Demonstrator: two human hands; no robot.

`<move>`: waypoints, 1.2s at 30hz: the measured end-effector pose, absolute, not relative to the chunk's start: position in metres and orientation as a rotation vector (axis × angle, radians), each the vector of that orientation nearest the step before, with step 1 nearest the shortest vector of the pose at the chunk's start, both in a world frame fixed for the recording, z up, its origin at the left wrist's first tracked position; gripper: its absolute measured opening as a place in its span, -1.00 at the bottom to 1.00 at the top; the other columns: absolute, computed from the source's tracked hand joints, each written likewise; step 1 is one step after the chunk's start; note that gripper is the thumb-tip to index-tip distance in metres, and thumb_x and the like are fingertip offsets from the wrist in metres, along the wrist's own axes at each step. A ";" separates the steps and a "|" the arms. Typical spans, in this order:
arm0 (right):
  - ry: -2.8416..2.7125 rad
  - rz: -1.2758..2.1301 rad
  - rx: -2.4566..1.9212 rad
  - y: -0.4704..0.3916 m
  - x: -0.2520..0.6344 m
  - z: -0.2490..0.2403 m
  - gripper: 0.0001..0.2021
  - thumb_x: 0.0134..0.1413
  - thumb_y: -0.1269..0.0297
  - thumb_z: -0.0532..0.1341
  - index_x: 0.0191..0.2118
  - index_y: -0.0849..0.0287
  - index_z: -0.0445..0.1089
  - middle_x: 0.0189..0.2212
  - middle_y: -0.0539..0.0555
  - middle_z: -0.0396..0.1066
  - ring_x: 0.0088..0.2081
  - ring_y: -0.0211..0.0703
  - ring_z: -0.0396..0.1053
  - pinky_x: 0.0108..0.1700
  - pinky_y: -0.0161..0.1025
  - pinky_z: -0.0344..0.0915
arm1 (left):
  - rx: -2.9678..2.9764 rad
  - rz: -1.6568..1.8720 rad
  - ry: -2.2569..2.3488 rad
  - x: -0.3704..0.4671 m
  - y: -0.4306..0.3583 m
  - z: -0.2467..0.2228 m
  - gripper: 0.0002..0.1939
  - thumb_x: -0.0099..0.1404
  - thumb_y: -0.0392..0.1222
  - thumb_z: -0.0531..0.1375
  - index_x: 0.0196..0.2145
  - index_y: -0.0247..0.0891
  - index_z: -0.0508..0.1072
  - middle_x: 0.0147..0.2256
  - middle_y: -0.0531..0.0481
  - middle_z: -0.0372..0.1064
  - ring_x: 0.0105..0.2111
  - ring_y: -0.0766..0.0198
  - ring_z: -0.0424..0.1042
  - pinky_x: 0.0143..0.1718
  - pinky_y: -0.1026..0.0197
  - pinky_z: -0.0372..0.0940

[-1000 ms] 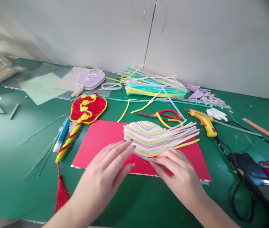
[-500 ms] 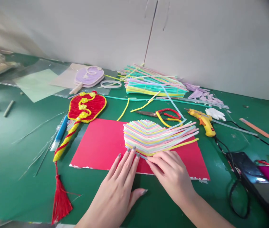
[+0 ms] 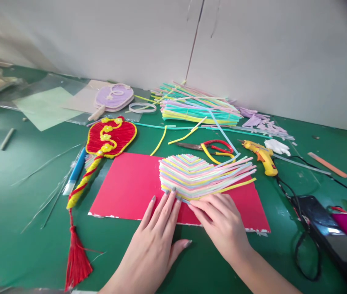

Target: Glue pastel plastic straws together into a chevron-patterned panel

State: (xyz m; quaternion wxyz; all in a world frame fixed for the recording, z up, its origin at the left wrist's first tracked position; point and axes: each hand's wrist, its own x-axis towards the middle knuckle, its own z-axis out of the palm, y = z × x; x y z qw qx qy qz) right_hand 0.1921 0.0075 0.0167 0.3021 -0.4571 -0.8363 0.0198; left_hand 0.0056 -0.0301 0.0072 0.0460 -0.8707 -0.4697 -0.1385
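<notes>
Pastel pipe cleaners, bent into nested V shapes, form a striped panel (image 3: pixel 188 177) on a red sheet (image 3: pixel 121 188). My left hand (image 3: pixel 153 245) lies flat with outstretched fingers, its fingertips pressing at the panel's lower left edge. Along the bottom edge, a light blue pipe cleaner (image 3: pixel 185 201) runs from under those fingertips into the pinch of my right hand (image 3: pixel 224 226). The fingers of that hand are closed, and they hide most of this strip. At the right, loose ends of the panel's strips fan out past the red sheet's middle.
Scissors (image 3: pixel 219 149) and a yellow glue gun (image 3: pixel 262 157) lie beyond the sheet. A pipe cleaner bundle (image 3: pixel 201 114) is by the wall. On the left lie a red tasselled fan (image 3: pixel 112 136) and a purple fan (image 3: pixel 114 98). A dark phone-like device (image 3: pixel 323 232) sits right.
My left thumb has shifted slightly to the right and up. Both hands otherwise stay at the panel's lower edge, and the view has moved very little.
</notes>
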 end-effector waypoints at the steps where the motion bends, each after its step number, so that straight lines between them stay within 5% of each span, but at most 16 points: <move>1: -2.213 0.048 -1.213 0.008 0.192 0.017 -0.92 0.15 0.44 0.20 -0.31 0.17 0.44 -0.46 0.03 0.43 -0.35 -0.21 0.35 -0.24 -0.21 0.20 | -2.649 -0.422 -1.438 0.006 -0.030 0.007 -0.32 0.35 0.13 0.00 0.22 -0.48 0.15 0.23 -0.30 0.11 0.22 0.01 0.14 0.13 -0.05 0.24; 36: -2.174 0.142 -1.245 0.009 0.203 0.016 -0.91 0.15 0.42 0.21 -0.27 0.16 0.47 -0.40 0.04 0.46 -0.29 -0.20 0.39 -0.18 -0.19 0.30 | -2.602 -0.444 -1.494 0.012 -0.030 0.004 -0.33 0.34 0.20 -0.03 0.22 -0.32 0.19 0.23 -0.29 0.11 0.19 -0.07 0.17 0.11 -0.12 0.20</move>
